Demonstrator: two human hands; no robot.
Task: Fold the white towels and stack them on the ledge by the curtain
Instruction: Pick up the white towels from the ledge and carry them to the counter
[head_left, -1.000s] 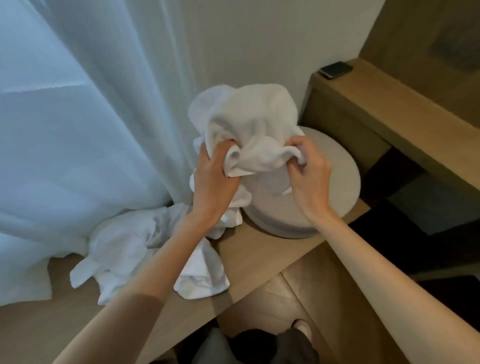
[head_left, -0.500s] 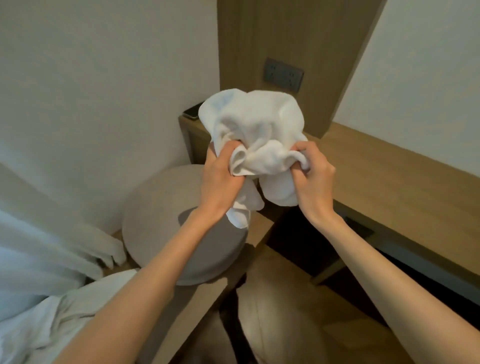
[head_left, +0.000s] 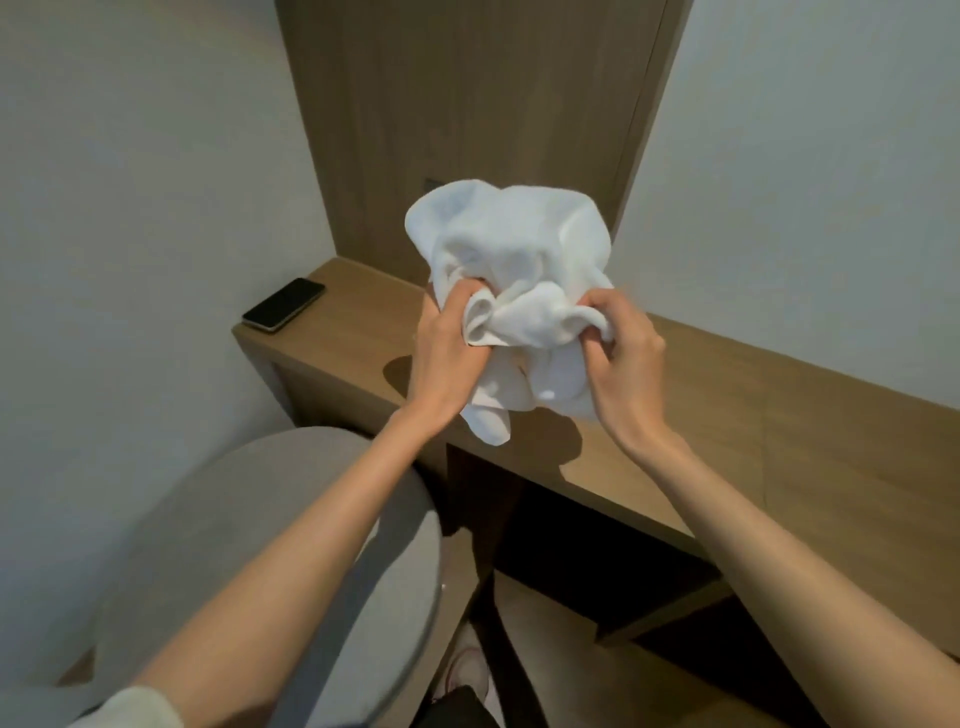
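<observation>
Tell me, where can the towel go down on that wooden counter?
The wooden counter is bare along its right stretch, past the right hand. A smaller bare patch lies between the phone and the left hand. The far-left corner holds the phone; both hands grip the towel over the middle.

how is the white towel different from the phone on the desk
The white towel is pale, soft and crumpled; the phone is dark, flat and rigid. The white towel is gripped by the left hand and right hand above the wooden desk; the phone lies on it, untouched. The white towel looks much larger than the phone. Both are at the same desk.
</observation>
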